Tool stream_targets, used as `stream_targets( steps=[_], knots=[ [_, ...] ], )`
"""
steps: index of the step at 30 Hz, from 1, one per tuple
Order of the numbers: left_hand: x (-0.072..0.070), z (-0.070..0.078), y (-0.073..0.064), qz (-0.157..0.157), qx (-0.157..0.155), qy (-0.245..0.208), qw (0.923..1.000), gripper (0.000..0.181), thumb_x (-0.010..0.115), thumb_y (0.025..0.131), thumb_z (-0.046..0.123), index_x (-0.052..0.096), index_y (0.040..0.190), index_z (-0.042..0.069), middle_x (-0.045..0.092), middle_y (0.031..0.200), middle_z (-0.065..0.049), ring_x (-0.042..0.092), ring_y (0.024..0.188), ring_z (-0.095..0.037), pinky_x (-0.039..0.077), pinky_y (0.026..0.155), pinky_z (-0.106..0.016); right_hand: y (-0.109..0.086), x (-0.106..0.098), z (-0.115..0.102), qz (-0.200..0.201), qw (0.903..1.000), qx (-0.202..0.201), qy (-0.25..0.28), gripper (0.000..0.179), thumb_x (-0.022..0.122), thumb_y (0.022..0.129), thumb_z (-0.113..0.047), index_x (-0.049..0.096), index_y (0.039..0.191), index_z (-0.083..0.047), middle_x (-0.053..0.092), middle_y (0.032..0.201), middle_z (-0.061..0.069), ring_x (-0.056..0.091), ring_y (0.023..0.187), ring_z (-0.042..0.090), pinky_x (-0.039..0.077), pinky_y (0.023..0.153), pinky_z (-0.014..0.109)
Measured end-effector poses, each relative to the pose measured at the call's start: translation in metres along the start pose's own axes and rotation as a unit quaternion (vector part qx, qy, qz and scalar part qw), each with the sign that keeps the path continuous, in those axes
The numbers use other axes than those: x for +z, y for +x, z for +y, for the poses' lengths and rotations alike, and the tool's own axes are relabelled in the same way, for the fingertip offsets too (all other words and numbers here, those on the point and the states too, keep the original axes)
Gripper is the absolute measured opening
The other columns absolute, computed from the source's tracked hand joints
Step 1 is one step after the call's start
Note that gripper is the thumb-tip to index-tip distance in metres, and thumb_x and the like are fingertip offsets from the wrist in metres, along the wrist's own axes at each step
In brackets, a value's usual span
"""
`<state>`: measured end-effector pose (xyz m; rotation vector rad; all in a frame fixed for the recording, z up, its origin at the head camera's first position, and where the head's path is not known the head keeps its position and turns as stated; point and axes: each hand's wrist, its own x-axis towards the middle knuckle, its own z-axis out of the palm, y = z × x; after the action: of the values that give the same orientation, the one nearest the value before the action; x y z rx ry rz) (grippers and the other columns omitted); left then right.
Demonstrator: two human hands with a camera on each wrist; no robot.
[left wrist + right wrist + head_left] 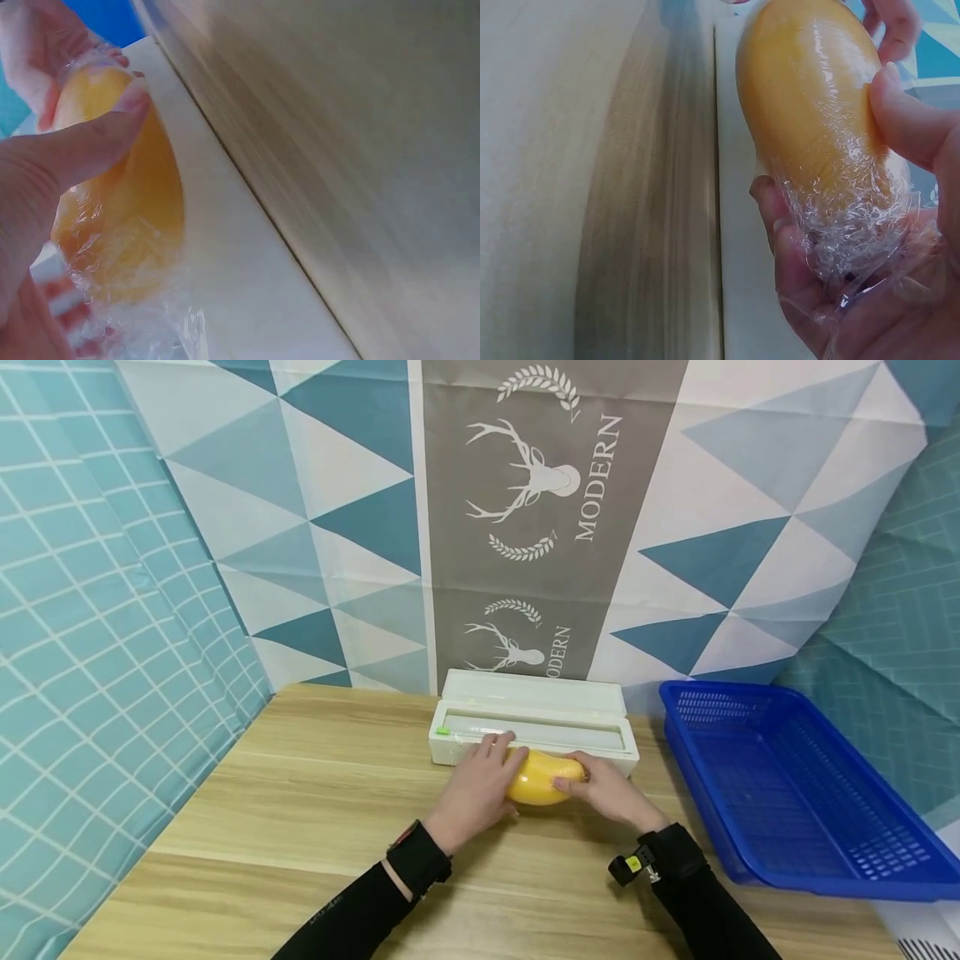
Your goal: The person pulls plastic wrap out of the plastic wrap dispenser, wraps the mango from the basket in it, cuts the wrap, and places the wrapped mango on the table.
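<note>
A yellow mango [542, 778] wrapped in clear cling film [847, 240] is held between both hands, in front of a white cling film dispenser box [534, 692]. My left hand [476, 789] holds its left end, the thumb [97, 142] lying across the fruit. At the other end my right hand [609, 787] grips the mango, its thumb on the side and its fingers underneath. Film bunches in crinkled folds at both ends, and loose film hangs near the left fingers. The dispenser's lid stands raised, showing a roll [540, 729] inside.
A blue plastic basket [738, 852] stands on the right of the wooden table [300, 793]. Behind the box hangs a patterned cloth [360, 527]. A small green piece [442, 731] sits at the box's left front edge.
</note>
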<state>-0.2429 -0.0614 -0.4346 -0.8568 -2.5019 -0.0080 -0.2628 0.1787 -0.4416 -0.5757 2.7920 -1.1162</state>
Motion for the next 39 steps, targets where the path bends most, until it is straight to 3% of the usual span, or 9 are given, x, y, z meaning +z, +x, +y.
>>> stream_targets(
  steps=[4,11,15,19,21,24,29,35,39],
  knots=[
    [-0.003,0.0,0.005,0.0,0.064,0.025,0.9976,0.082,0.081,0.06,0.046,0.04,0.124,0.017,0.041,0.115,-0.005,0.041,0.101,-0.022,0.044,0.078,-0.03,-0.001,-0.003,0.002,-0.015,0.9998,-0.004,0.011,0.055,0.055,0.083,-0.057,0.053,0.121,-0.018,0.057,0.101,-0.003,0.051,0.087,0.016,0.042,0.077,0.034],
    [-0.004,-0.003,0.007,0.006,0.061,-0.009,0.9981,0.08,0.083,0.059,0.041,0.043,0.124,0.02,0.041,0.114,-0.001,0.04,0.1,-0.018,0.044,0.073,-0.026,-0.009,-0.021,0.008,-0.051,0.9872,0.037,0.146,0.05,0.047,0.092,-0.047,0.052,0.129,-0.013,0.06,0.107,0.007,0.057,0.091,0.02,0.048,0.077,0.038],
    [-0.005,-0.004,0.007,0.007,0.069,-0.019,0.9974,0.08,0.083,0.059,0.041,0.043,0.125,0.02,0.041,0.113,-0.001,0.04,0.098,-0.017,0.043,0.072,-0.025,-0.016,-0.032,0.02,0.024,0.9867,0.061,0.149,0.05,0.061,0.083,-0.046,0.06,0.118,-0.011,0.064,0.102,0.007,0.061,0.085,0.019,0.05,0.071,0.036],
    [-0.007,-0.005,0.006,0.0,0.065,-0.024,0.9976,0.08,0.083,0.059,0.041,0.042,0.124,0.02,0.041,0.111,-0.001,0.038,0.097,-0.017,0.043,0.073,-0.025,-0.026,-0.042,0.026,0.13,0.9881,0.035,0.073,0.039,0.067,0.079,-0.043,0.066,0.105,-0.014,0.066,0.095,0.0,0.061,0.082,0.014,0.05,0.067,0.03],
    [-0.008,-0.006,0.006,-0.003,0.062,-0.021,0.9979,0.08,0.083,0.058,0.042,0.043,0.124,0.02,0.042,0.111,-0.001,0.039,0.096,-0.017,0.043,0.074,-0.025,-0.028,-0.041,0.021,0.165,0.9861,-0.018,0.008,0.033,0.067,0.08,-0.04,0.066,0.102,-0.015,0.065,0.093,-0.003,0.06,0.083,0.011,0.05,0.067,0.029],
    [-0.009,-0.006,0.006,-0.006,0.063,-0.01,0.998,0.08,0.081,0.059,0.045,0.042,0.125,0.02,0.042,0.112,-0.001,0.039,0.097,-0.017,0.043,0.075,-0.025,-0.026,-0.032,0.007,0.205,0.9668,-0.12,-0.094,0.025,0.071,0.078,-0.033,0.065,0.097,-0.017,0.062,0.094,-0.006,0.056,0.086,0.012,0.047,0.071,0.032],
    [-0.008,-0.006,0.006,-0.004,0.059,-0.008,0.9982,0.078,0.079,0.063,0.048,0.043,0.126,0.02,0.041,0.12,-0.005,0.041,0.099,-0.019,0.045,0.074,-0.026,-0.018,-0.01,-0.017,0.169,0.9337,-0.226,-0.22,0.043,0.078,0.068,-0.036,0.057,0.1,-0.016,0.05,0.112,0.001,0.043,0.104,0.02,0.042,0.085,0.037],
    [-0.001,-0.005,0.003,-0.006,0.052,-0.014,0.9985,0.074,0.08,0.062,0.045,0.044,0.122,0.019,0.039,0.118,-0.006,0.04,0.093,-0.017,0.044,0.066,-0.023,-0.01,0.009,-0.017,0.126,0.9122,-0.226,-0.318,0.063,0.082,0.06,-0.041,0.052,0.109,-0.016,0.044,0.114,0.004,0.04,0.102,0.021,0.04,0.087,0.037],
    [0.004,-0.006,-0.002,-0.002,0.062,-0.002,0.9981,0.07,0.08,0.063,0.038,0.044,0.118,0.015,0.039,0.108,-0.005,0.037,0.088,-0.017,0.042,0.066,-0.021,-0.008,0.015,-0.011,0.124,0.9101,-0.235,-0.318,0.06,0.082,0.062,-0.038,0.051,0.109,-0.015,0.046,0.109,0.002,0.044,0.095,0.019,0.043,0.08,0.033]
  ],
)
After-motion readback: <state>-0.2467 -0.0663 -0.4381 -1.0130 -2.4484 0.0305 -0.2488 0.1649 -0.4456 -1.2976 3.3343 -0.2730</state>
